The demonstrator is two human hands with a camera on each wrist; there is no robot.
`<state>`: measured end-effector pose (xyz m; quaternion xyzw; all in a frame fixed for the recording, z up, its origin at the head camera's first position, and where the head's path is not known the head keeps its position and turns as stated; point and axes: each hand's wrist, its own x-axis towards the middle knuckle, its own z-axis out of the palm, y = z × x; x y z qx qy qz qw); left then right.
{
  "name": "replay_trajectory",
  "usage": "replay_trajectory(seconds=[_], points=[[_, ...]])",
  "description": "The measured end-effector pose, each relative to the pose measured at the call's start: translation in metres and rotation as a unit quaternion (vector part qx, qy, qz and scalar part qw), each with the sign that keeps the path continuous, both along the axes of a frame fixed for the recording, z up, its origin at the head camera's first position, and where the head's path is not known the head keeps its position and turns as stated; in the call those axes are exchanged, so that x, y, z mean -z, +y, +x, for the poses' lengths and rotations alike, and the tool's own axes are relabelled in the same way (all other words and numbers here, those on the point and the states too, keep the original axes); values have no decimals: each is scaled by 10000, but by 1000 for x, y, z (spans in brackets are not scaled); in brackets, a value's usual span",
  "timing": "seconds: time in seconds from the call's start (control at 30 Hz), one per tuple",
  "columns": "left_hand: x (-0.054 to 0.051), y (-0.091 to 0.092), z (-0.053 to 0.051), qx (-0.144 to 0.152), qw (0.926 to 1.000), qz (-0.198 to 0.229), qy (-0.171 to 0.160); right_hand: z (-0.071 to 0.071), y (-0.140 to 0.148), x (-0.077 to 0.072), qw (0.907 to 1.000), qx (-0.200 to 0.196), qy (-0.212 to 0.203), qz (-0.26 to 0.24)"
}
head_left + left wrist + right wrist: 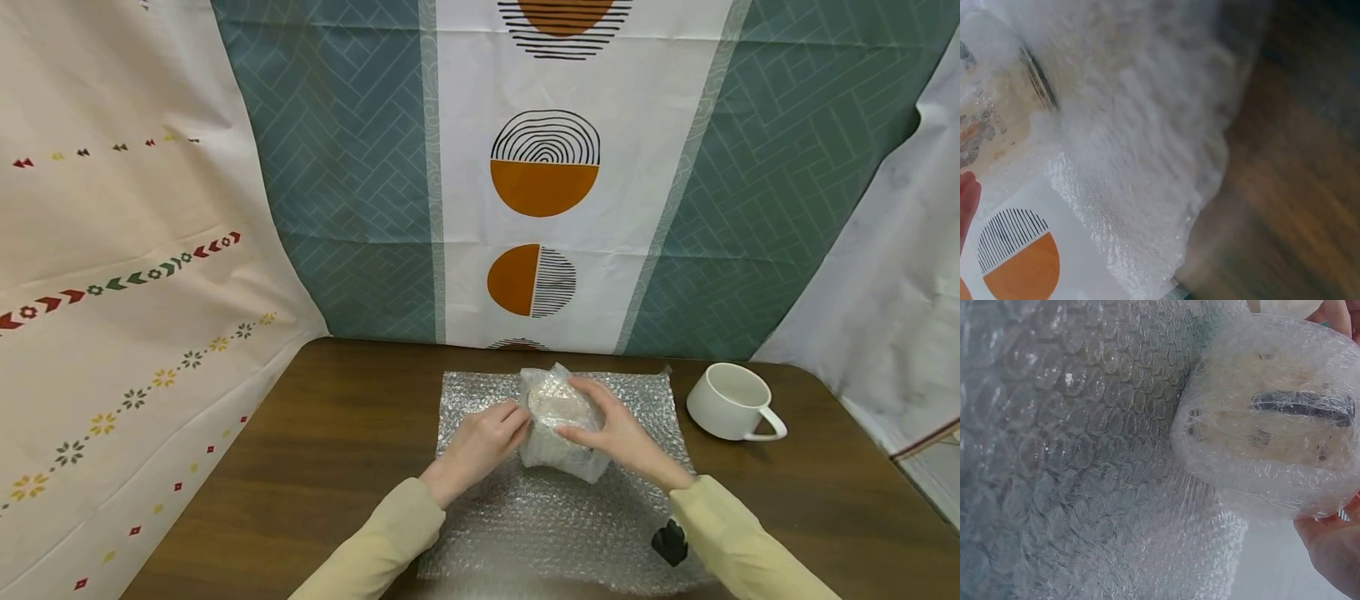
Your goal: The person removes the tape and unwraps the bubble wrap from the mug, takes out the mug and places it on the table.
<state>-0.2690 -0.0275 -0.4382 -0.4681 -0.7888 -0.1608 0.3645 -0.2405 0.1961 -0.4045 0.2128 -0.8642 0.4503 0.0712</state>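
Note:
A cream mug-like item with dark markings is wrapped in bubble wrap, and this bundle is between both hands above a spread bubble wrap sheet. The left hand pinches the wrap at the bundle's left side. On the other side the right hand grips the bundle, thumb in front and fingers behind. Through the layers in the right wrist view, a dark strip shows on the wrapped item. A dark line and a printed pattern are visible on it in the left wrist view.
A white mug stands at the right rear, its handle toward the right. A small black object lies by the right sleeve. Patterned cloths hang behind and beside the brown wooden table.

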Motion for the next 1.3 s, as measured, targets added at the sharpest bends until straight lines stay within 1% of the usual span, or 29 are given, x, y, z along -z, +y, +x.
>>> replay_trajectory(seconds=[0.07, 0.17, 0.3, 0.4, 0.47, 0.5, 0.53, 0.6, 0.7, 0.77, 0.8, 0.9, 1.0, 1.1, 1.3], points=[[-1, 1, -1, -29, 9999, -57, 149, -5, 4, 7, 10000, 8, 19, 38], [-2, 2, -3, -35, 9992, -27, 393, -8, 6, 12, 10000, -30, 20, 41], [-3, 2, -5, 15, 9976, 15, 692, -9, 7, 12, 10000, -57, -4, 20], [-4, 2, -6, 7, 9974, 37, 722, -8, 6, 10, 10000, -62, -57, 21], [-3, 2, -6, -35, 9981, 113, 612, -8, 6, 10, 9999, -71, -82, 29], [-2, 2, -6, -55, 9986, 173, 501, -8, 5, 9, 9999, -69, -57, 58], [-1, 2, -5, -66, 9991, 245, 345, -8, 5, 9, 9999, -70, -22, 85], [1, 2, -5, -21, 9991, 405, -93, -9, 5, 9, 9998, -59, 77, 154], [4, 2, -5, 68, 9959, 596, -678, -8, 5, 10, 9996, -18, 188, 232], [6, 2, -4, 95, 9938, 655, -896, -9, 5, 12, 9996, 5, 184, 234], [6, 3, -4, 81, 9936, 669, -902, -9, 6, 13, 9996, 12, 169, 223], [7, 5, -4, 57, 9946, 731, -740, -9, 7, 13, 9998, 7, 100, 166], [8, 6, -5, 57, 9961, 762, -448, -9, 7, 13, 9999, -8, 71, 110], [8, 6, -6, 84, 9968, 772, -210, -10, 7, 12, 9998, -19, 143, 118], [7, 5, -8, 95, 9969, 784, 31, -8, 6, 10, 9997, -59, 209, 105]])
